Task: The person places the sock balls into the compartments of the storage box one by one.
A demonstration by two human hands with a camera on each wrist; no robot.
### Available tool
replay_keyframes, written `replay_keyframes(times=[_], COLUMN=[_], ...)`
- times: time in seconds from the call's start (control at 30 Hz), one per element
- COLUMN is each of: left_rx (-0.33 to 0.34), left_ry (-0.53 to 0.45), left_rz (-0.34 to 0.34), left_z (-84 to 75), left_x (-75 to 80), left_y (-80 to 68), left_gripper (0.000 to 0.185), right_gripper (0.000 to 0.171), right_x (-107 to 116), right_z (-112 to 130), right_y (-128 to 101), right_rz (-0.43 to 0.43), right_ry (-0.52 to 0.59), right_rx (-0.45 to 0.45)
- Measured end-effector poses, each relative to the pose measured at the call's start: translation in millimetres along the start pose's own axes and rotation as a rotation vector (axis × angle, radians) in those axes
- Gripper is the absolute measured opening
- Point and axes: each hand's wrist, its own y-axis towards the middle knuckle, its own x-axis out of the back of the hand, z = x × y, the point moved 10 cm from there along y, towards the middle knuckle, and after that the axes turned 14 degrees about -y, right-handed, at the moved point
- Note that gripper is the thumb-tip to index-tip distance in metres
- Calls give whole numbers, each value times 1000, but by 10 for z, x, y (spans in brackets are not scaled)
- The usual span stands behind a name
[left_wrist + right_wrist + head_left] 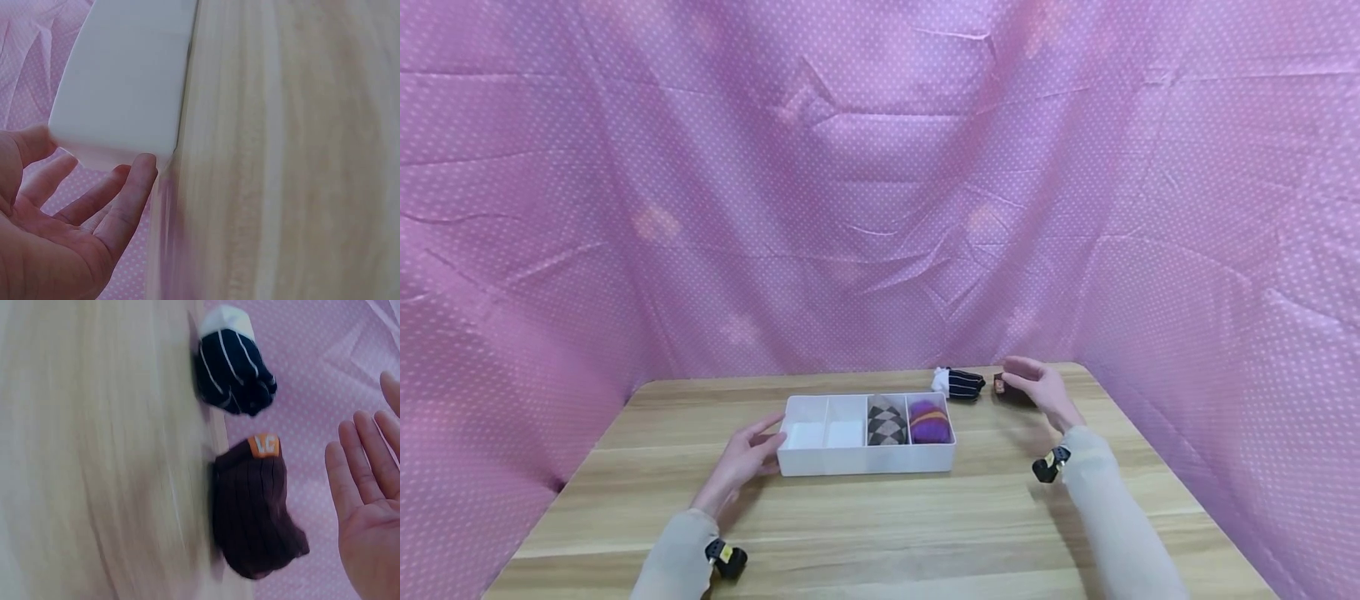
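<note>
My left hand (747, 454) is at the left end of a white divided box (865, 461), its fingertips right at the end wall, as the left wrist view shows up close. Two compartments on the right hold rolled socks: a grey-and-brown diamond-patterned pair (887, 423) and a purple pair with an orange stripe (929, 423). The two left compartments hold nothing. Over a dark brown rolled pair of socks (253, 509) with an orange label reaches my right hand (375, 481), fingers extended and apart from the socks. Beside them lies a black, white-striped pair (232, 365) with a white end.
A wooden table (880, 533) carries everything. Pink dotted cloth (865, 208) hangs behind it and along both sides, close to the table's back edge. A small black camera (1051, 464) is strapped to my right wrist, another (726, 559) to my left.
</note>
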Motion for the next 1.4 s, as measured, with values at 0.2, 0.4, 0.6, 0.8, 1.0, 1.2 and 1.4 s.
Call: replay_keyframes(times=[0.2, 0.4, 0.6, 0.8, 1.0, 1.2, 1.4], left_rx=[-9, -16, -15, -14, -12, -2, -4], left_ry=[-7, -9, -18, -19, -15, 2, 4], left_rz=[15, 21, 1, 0, -10, -16, -17], left_z=[-6, -23, -12, -6, -30, -24, -25], left_x=[-22, -31, -29, -50, -49, -45, -51], left_y=[-21, -26, -62, -110, -126, -106, -119], left_gripper=[57, 58, 56, 56, 56, 55, 55], right_gripper=[58, 61, 63, 67, 60, 47, 50], right_x=[169, 255, 219, 161, 130, 107, 106], right_z=[-144, -295, -360, -421, -465, -491, -524], right_y=[-8, 13, 16, -22, -14, -34, -20], right_rz=[-52, -91, -56, 8, 29, 57, 58], right_ry=[-45, -63, -137, -205, -170, -128, -184], right_rx=[-59, -118, -85, -85, -102, -137, -141])
